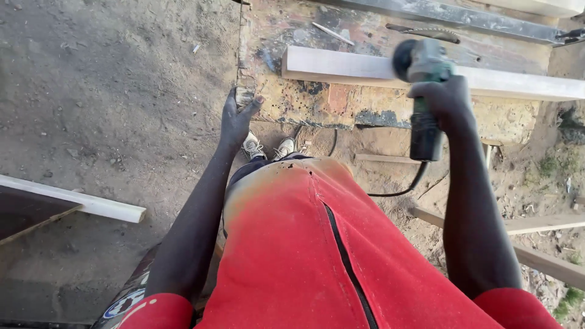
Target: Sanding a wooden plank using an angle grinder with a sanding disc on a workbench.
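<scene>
My right hand (440, 100) grips a green and black angle grinder (421, 91) by its body, with the blurred head over a long pale wooden plank (341, 65). The plank lies across a worn, stained workbench (304, 97). My left hand (237, 116) rests on the bench's near left corner, thumb on top and fingers down the edge, holding nothing. The grinder's black cord (402, 186) hangs down from its rear end.
Sandy ground (122, 91) lies to the left. A white plank (79, 201) lies at lower left, more wooden boards (536, 225) at lower right. A metal bar (463, 15) and a saw (423, 31) lie at the bench's far side. My shoes (268, 148) stand below the bench.
</scene>
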